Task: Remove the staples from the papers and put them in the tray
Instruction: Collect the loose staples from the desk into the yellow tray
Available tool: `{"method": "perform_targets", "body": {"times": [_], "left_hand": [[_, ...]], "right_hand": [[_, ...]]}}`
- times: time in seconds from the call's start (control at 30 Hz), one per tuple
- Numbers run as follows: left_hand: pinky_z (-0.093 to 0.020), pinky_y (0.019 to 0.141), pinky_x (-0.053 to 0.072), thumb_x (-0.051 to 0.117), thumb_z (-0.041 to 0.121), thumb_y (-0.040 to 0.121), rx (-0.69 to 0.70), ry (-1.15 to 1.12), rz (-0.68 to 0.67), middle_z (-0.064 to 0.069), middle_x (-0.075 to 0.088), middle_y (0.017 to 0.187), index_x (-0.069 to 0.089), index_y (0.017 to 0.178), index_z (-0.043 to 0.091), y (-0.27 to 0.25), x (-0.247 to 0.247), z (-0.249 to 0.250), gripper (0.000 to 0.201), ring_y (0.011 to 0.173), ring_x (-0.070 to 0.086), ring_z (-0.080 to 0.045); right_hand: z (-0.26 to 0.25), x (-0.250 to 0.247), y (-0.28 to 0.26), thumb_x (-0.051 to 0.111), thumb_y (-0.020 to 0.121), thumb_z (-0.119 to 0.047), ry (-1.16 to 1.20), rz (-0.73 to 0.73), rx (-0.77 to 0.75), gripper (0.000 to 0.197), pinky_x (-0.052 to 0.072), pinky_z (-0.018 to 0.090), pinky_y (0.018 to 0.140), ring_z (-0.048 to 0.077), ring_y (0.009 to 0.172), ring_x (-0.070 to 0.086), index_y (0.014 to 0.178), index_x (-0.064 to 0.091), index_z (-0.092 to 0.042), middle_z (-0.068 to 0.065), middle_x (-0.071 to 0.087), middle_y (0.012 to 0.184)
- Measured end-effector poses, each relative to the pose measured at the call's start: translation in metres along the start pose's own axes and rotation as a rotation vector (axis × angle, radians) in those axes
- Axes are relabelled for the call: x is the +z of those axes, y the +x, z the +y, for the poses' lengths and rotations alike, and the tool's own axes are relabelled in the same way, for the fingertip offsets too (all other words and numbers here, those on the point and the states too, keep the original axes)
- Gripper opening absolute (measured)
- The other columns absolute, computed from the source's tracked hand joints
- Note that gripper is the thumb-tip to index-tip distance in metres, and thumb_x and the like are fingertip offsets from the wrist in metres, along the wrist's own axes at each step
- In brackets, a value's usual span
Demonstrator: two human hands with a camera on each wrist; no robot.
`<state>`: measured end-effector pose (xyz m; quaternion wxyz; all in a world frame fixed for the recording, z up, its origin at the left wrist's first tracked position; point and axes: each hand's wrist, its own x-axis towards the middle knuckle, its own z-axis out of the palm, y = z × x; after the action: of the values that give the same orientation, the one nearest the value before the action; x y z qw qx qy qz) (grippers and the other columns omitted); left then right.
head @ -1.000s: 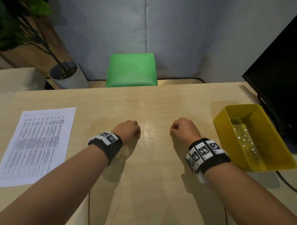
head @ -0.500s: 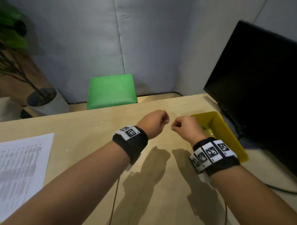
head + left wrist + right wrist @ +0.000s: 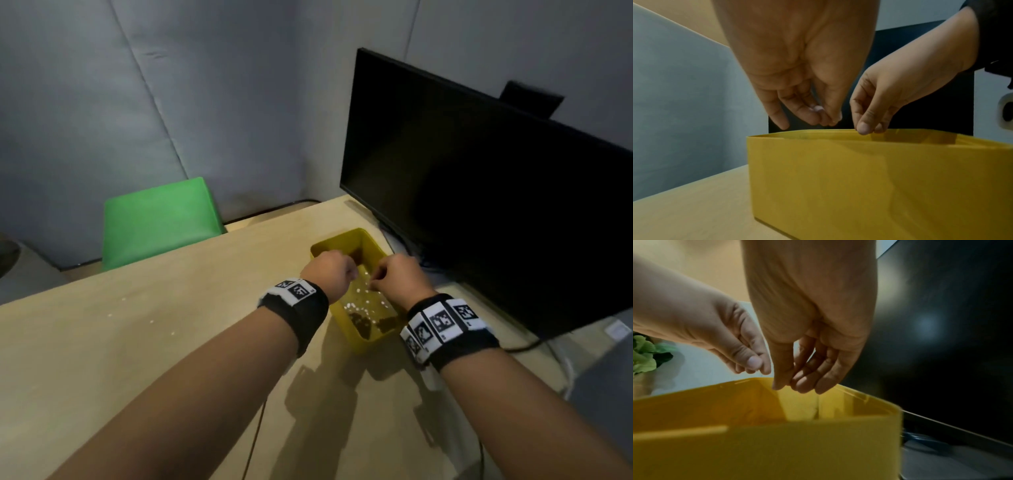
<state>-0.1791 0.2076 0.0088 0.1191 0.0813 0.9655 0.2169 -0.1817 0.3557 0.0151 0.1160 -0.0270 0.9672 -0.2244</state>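
The yellow tray (image 3: 356, 342) stands on the table's right side, in front of the monitor. Both my hands hover over its open top, close together. My left hand (image 3: 352, 272) points its curled fingers down, thumb pressed against the forefinger (image 3: 756, 365). My right hand (image 3: 375, 282) does the same just right of it, its thumb tip (image 3: 864, 128) level with the tray's rim (image 3: 818, 132). Nothing shows between either hand's fingertips; a staple would be too small to make out. Pale specks and dark clumps (image 3: 364, 322) lie on the tray floor. The papers are out of view.
A black monitor (image 3: 479, 212) stands right behind the tray, its cable running off to the right. A green seat (image 3: 157, 222) sits beyond the table's far edge. Small pale specks (image 3: 152, 322) dot the wooden table (image 3: 137, 359) to the left.
Both hands have lifted off the table and travelled right to hover over the yellow tray. My head has turned right, so the printed sheet has left the view.
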Motion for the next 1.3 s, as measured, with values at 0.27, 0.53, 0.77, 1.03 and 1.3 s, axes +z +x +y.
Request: {"method": "perform_targets", "body": {"times": [0.27, 0.53, 0.77, 1.03, 1.3], "left_hand": [[-0.037, 0.083, 0.050, 0.056, 0.014, 0.090, -0.028, 0.097, 0.020, -0.007, 0.058, 0.110, 0.067, 0.101, 0.018, 0.006, 0.010, 0.002, 0.016, 0.100, 0.057, -0.027], [-0.036, 0.084, 0.049, 0.049, 0.017, 0.094, 0.002, 0.085, 0.004, -0.006, 0.055, 0.108, 0.066, 0.104, 0.017, 0.004, 0.013, 0.000, 0.019, 0.100, 0.053, -0.026], [-0.034, 0.083, 0.049, 0.056, 0.013, 0.090, 0.005, 0.054, 0.056, -0.004, 0.057, 0.105, 0.064, 0.097, 0.017, 0.003, 0.014, -0.006, 0.012, 0.099, 0.054, -0.023], [-0.034, 0.089, 0.042, 0.053, 0.022, 0.093, 0.059, 0.155, 0.128, -0.003, 0.053, 0.119, 0.057, 0.121, 0.024, -0.007, 0.014, -0.008, 0.028, 0.108, 0.048, -0.024], [-0.037, 0.088, 0.043, 0.049, 0.024, 0.094, -0.094, 0.082, 0.248, -0.004, 0.054, 0.125, 0.056, 0.122, 0.021, -0.048, -0.026, -0.060, 0.029, 0.112, 0.052, -0.026]], "right_hand": [[0.022, 0.006, 0.000, 0.062, 0.091, -0.021, 0.027, -0.080, 0.006, 0.020, 0.050, 0.036, 0.093, 0.022, 0.105, 0.063, 0.106, 0.073, -0.014, 0.006, 0.070, 0.108], [0.026, 0.008, 0.004, 0.065, 0.087, -0.013, 0.083, -0.047, -0.003, 0.014, 0.050, 0.032, 0.090, 0.019, 0.102, 0.063, 0.100, 0.070, -0.014, 0.003, 0.069, 0.103], [0.026, 0.010, 0.006, 0.061, 0.090, -0.012, 0.061, -0.072, -0.011, 0.018, 0.048, 0.032, 0.090, 0.019, 0.105, 0.062, 0.105, 0.070, -0.015, 0.003, 0.068, 0.109], [0.013, 0.010, 0.005, 0.060, 0.090, -0.019, 0.037, -0.091, -0.027, 0.020, 0.052, 0.038, 0.091, 0.020, 0.106, 0.061, 0.109, 0.068, -0.021, 0.001, 0.067, 0.111], [-0.072, 0.023, 0.009, 0.059, 0.091, -0.024, 0.079, -0.098, -0.236, 0.015, 0.054, 0.036, 0.085, 0.015, 0.095, 0.062, 0.102, 0.069, -0.024, -0.005, 0.068, 0.100]]}}
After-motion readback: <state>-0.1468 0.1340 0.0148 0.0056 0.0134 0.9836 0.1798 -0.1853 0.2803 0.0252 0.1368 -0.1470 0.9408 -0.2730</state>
